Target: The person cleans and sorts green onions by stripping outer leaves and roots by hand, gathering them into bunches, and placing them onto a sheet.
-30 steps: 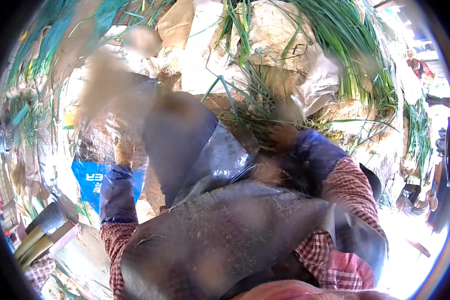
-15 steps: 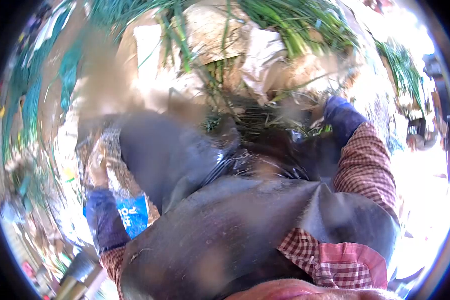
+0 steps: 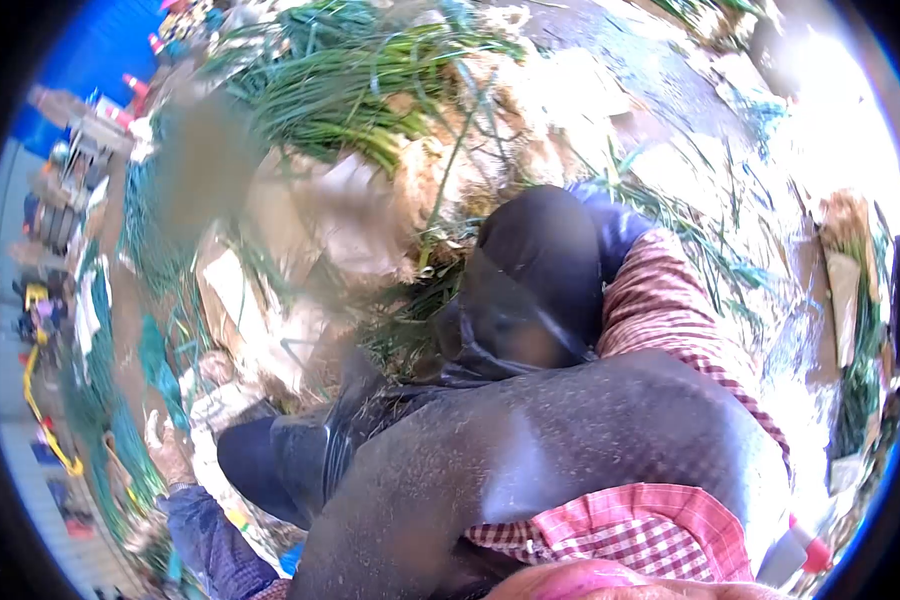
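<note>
My left hand [image 3: 171,455], in what looks like a pale glove, reaches out at the left with its fingers apart and nothing visible in it. Green onion leaves [image 3: 130,450] lie close beside it. A dark blue sleeve cover [image 3: 205,535] runs up that forearm. My right arm, in a checked sleeve [image 3: 665,300] and a blue cover [image 3: 615,230], goes behind my raised knee [image 3: 540,240], which hides the right hand. Loose green leaves [image 3: 405,335] lie on the ground between my legs.
A large heap of green onions [image 3: 360,100] lies ahead, with pale sacking or paper [image 3: 320,210] before it. Leaves [image 3: 695,235] are strewn to the right. More bundles [image 3: 855,350] stand at the far right. A yellow hose-like item [image 3: 50,420] is at the far left. Blurred spots partly cover the view.
My view and body have turned, so the onion heap now shows further left. My left hand has moved outward and down in view. My right hand has gone behind the knee.
</note>
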Motion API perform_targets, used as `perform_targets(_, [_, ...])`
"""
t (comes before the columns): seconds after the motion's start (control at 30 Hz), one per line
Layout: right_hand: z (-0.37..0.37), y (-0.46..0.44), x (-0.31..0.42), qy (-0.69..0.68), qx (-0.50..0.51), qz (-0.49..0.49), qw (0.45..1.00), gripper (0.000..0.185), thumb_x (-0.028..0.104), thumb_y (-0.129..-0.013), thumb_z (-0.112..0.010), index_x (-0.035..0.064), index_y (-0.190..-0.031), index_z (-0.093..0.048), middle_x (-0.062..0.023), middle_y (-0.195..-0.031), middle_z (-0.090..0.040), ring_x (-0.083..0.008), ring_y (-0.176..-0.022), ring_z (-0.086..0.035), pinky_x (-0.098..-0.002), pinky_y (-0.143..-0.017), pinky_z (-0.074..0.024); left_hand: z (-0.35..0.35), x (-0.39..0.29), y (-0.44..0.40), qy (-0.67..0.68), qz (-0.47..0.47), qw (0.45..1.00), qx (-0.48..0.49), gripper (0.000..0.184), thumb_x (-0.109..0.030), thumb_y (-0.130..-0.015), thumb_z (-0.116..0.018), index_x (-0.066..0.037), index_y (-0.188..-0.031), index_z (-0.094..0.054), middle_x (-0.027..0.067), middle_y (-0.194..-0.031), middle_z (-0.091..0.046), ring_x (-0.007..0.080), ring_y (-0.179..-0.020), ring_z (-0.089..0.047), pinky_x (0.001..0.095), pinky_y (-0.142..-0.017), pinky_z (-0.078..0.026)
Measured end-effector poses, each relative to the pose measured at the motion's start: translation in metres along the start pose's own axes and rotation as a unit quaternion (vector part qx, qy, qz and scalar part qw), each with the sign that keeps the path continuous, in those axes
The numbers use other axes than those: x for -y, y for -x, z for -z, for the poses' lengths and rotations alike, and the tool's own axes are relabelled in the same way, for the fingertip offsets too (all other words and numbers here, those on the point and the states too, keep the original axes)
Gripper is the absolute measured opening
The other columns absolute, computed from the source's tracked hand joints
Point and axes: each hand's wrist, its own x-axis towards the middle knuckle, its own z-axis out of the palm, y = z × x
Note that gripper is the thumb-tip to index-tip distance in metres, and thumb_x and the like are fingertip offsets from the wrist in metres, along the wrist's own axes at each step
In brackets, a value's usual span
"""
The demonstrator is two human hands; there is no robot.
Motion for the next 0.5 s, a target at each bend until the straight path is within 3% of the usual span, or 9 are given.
perform_targets(0.1, [-0.053,0.045,-0.007,-0.057,0.091,-0.024,0.994,0.053,0.048,-0.082,-0.053,0.0042,-0.110,-0.061,-0.0164,-0.106,-0.062,-0.0308,-0.103,-0.056,-0.0401,-0.101,-0.0316,0.003,0.011,-0.061,-0.101,-0.111,0.987,0.055,0.040,-0.013,-0.086,-0.058,-0.002,-0.124,-0.053,0.0143,-0.131,-0.047,0.0266,-0.121,-0.045,0.0349,-0.104,-0.031])
perform_targets(0.2, [-0.106,0.106,-0.027,-0.094,0.185,-0.082,0.975,0.053,0.049,-0.082,-0.053,0.0041,-0.109,-0.062,-0.0166,-0.103,-0.063,-0.0309,-0.101,-0.058,-0.0392,-0.101,-0.0322,-0.039,-0.088,-0.050,-0.103,-0.165,0.979,0.069,0.040,-0.013,-0.086,-0.058,-0.002,-0.124,-0.053,0.0149,-0.135,-0.043,0.0265,-0.126,-0.040,0.0350,-0.106,-0.029])
perform_targets(0.33, [-0.155,0.196,-0.056,-0.113,0.262,-0.167,0.944,0.054,0.050,-0.082,-0.052,0.0038,-0.107,-0.064,-0.0169,-0.100,-0.065,-0.0310,-0.098,-0.060,-0.0381,-0.100,-0.0330,-0.101,-0.182,-0.033,-0.205,-0.239,0.943,0.113,0.042,-0.016,-0.085,-0.058,-0.006,-0.125,-0.053,0.0160,-0.139,-0.038,0.0273,-0.131,-0.034,0.0361,-0.108,-0.026])
perform_targets(0.43, [-0.165,0.263,-0.073,-0.064,0.287,-0.200,0.935,0.052,0.053,-0.083,-0.050,0.0048,-0.084,-0.071,-0.0163,-0.082,-0.067,-0.0289,-0.088,-0.062,-0.0391,-0.092,-0.0360,-0.129,-0.225,-0.022,-0.269,-0.291,0.906,0.151,0.045,-0.020,-0.083,-0.058,-0.011,-0.127,-0.052,0.0163,-0.141,-0.035,0.0290,-0.132,-0.032,0.0371,-0.109,-0.024])
perform_targets(0.5, [-0.148,0.287,-0.071,-0.046,0.290,-0.213,0.932,0.053,0.052,-0.084,-0.050,0.0034,-0.082,-0.071,-0.0160,-0.082,-0.067,-0.0281,-0.087,-0.063,-0.0396,-0.088,-0.0387,-0.143,-0.229,-0.029,-0.277,-0.322,0.891,0.157,0.045,-0.025,-0.083,-0.059,-0.011,-0.125,-0.053,0.0182,-0.140,-0.037,0.0313,-0.131,-0.034,0.0375,-0.108,-0.025])
